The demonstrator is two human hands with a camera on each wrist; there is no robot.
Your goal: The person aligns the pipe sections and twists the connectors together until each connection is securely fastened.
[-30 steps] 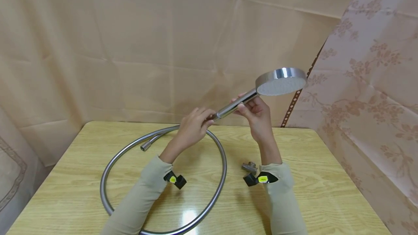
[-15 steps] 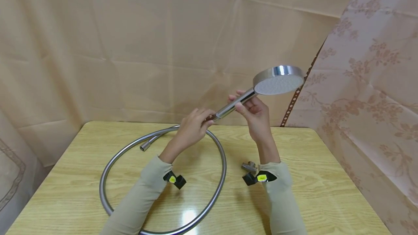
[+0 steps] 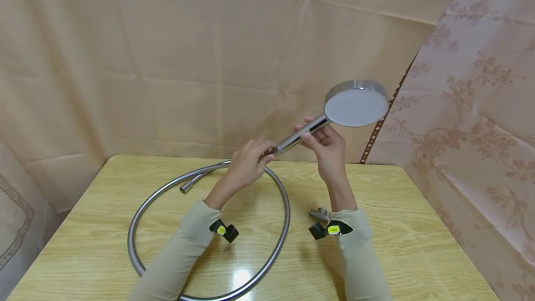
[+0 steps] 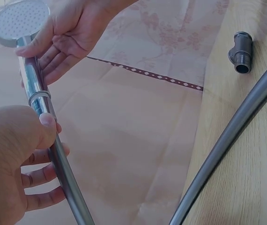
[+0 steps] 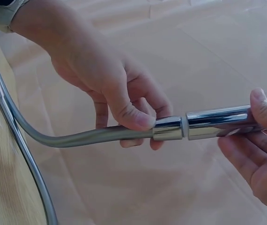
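Observation:
A chrome shower head is held up above the table, its round spray face turned toward me. My right hand grips its straight handle. My left hand pinches the nut at the end of the grey metal hose, which meets the handle's lower end. The hose loops in a wide ring on the wooden table, its free end lying at the back left.
A small metal threaded fitting lies on the table by my right wrist. Beige cloth hangs behind the table and floral cloth on the right.
The shower head has risen slightly and rotated about its handle, so its spray face now points more toward me. My left hand stays on the hose nut.

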